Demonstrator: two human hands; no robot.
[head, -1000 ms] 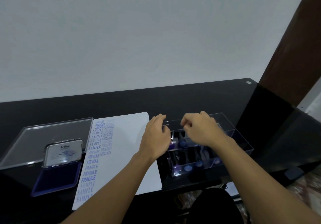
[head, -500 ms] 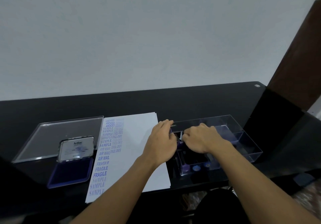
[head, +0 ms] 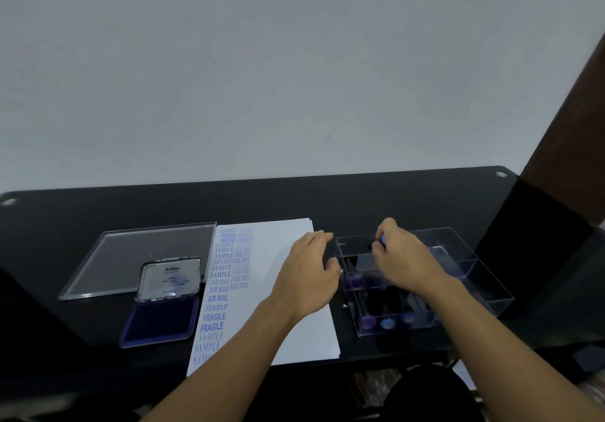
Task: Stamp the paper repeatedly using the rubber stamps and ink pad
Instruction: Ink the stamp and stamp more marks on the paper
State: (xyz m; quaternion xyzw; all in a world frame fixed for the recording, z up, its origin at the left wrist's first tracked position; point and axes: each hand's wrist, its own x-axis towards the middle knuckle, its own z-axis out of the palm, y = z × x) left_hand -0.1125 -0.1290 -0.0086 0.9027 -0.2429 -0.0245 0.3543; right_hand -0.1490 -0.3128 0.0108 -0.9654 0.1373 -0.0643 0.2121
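While the right hand (head: 406, 261) hangs over the far part of the clear box (head: 491, 290), its fingers are curled together and pinch a blue-topped stamp (head: 382, 241), of which only the small blue end shows between the fingertips. The stamp is held above the box's rear compartment, clear of the floor of the box.

The left hand (head: 307, 277) lies across the right edge of the paper (head: 281, 248), with its fingers bent toward the box's left wall. They seem to touch that wall, but the view is too soft there for me to tell whether they grip it or only rest against it.

The box stands on the black table (head: 294, 199), just to the right of the paper, and is split into several compartments. In the near ones lie the stored stamps (head: 368, 321), their round purple and blue ends facing the front wall.

The paper carries two columns of blue impressions down its left side: AMENDED, SAMPLE, AIR MAIL and FRAGILE in one, FAX OUT beside it. The rest of the sheet is white.

Left of the paper sits the ink pad (head: 160, 320), open, its dark blue surface exposed and its hinged lid (head: 170, 279) standing up behind it. Behind that lies a flat clear cover (head: 140, 254).
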